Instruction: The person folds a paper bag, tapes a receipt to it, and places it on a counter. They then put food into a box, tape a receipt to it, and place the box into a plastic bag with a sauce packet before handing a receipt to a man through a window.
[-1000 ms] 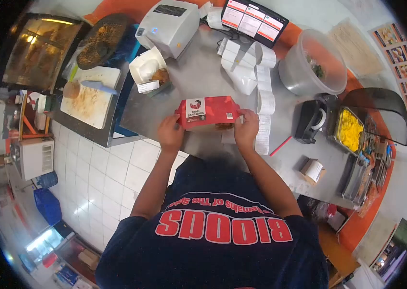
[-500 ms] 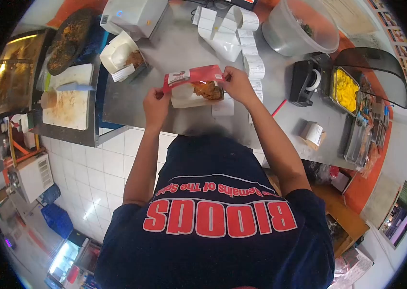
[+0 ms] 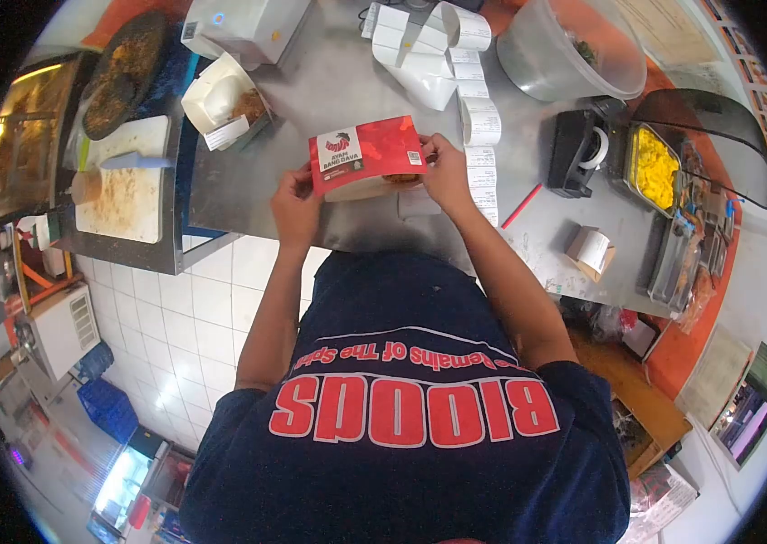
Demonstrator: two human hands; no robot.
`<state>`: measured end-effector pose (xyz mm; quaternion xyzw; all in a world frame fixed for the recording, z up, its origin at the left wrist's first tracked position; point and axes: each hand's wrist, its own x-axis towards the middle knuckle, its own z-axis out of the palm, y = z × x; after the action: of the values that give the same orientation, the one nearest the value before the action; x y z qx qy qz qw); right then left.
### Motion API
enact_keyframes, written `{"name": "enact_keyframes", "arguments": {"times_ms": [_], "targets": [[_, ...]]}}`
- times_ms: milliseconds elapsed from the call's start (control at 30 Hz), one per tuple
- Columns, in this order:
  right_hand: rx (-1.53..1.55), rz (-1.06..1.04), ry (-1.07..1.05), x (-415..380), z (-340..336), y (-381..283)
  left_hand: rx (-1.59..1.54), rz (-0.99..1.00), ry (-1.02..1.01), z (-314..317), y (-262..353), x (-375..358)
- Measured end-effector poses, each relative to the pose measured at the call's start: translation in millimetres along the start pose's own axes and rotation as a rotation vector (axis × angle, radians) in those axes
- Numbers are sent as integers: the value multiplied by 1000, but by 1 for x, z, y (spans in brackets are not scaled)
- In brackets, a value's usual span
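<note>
Flanking red box (image 3: pixel 367 154) | receipt strip (image 3: pixel 483 159), tape dispenser (image 3: pixel 576 152); contents mostly hidden

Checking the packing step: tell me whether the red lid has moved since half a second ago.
Yes. The red lid has swung down over the food box, now hiding the fried food, judged against the tape dispenser.

Red cardboard food box lid (image 3: pixel 368 152): white label with dark emblem above the words "AYAM BANG DAVA", reading uncertain; small white barcode sticker at its right corner, not legible.

Dark navy T-shirt (image 3: pixel 410 408), seen upside down: large red letters "BLOODS"; above them a smaller red curved line, partly readable, "...of The Sp...".

Long white receipt strips (image 3: pixel 483 154) on the steel counter: print too small to read.
</note>
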<state>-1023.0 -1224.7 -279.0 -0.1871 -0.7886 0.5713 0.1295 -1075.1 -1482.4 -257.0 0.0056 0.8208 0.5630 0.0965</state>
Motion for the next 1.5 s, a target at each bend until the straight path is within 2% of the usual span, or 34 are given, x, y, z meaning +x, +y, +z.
{"name": "enact_keyframes", "arguments": {"times_ms": [133, 200, 233, 333, 400, 533, 600, 633, 700, 800, 1033, 1133, 1167, 1200, 1233, 1300, 1333, 1400, 1433, 1500], "targets": [[-110, 37, -2, 8, -10, -10, -8, -23, 15, 2, -2, -1], [-251, 101, -137, 9, -22, -33, -47, -39, 20, 2, -2, 0], [-252, 100, -132, 9, -22, -25, -49, -35, 18, 3, -5, 2], [-227, 91, -155, 4, -18, 2, 3, 63, -3, 4, -23, 4], [-76, -34, -74, -3, -14, 6, 87, 150, -17, 3, -25, 3], [16, 58, -105, -12, -18, -3, -48, 46, -9, 4, -16, -4], [-88, -179, -192, -21, -23, -13, 197, 264, -82, -2, -15, -4], [-89, -179, -190, -25, -26, -12, 196, 265, -84, -6, -14, -3], [-279, -236, -412, -30, -35, -11, 448, 615, -218, -15, -8, 1], [-223, -208, -420, -31, -38, -7, 420, 615, -284, -22, -1, -3], [-100, -42, -329, -28, -27, 14, 364, 454, -302, -16, -28, 2], [-117, -90, -321, -29, -29, 17, 311, 530, -254, -14, -49, 0], [-200, -225, -327, -29, -32, 18, 353, 557, -253, -14, -56, -2], [-283, -359, -332, -30, -34, 19, 394, 583, -252, -14, -53, -4], [-285, -357, -329, -33, -34, 22, 392, 584, -255, -16, -50, -9], [-508, -422, -155, -42, -27, 28, 669, 718, -244, -21, -41, -13], [-510, -417, -151, -50, -21, 32, 667, 721, -250, -19, -38, -11], [-447, -329, -25, -64, -11, 38, 729, 881, -245, -7, -31, 0], [-455, -321, -16, -64, -12, 34, 720, 887, -257, 4, -11, 7], [-384, -258, -61, -59, -21, 20, 935, 865, -433, 28, 39, 20]]}}
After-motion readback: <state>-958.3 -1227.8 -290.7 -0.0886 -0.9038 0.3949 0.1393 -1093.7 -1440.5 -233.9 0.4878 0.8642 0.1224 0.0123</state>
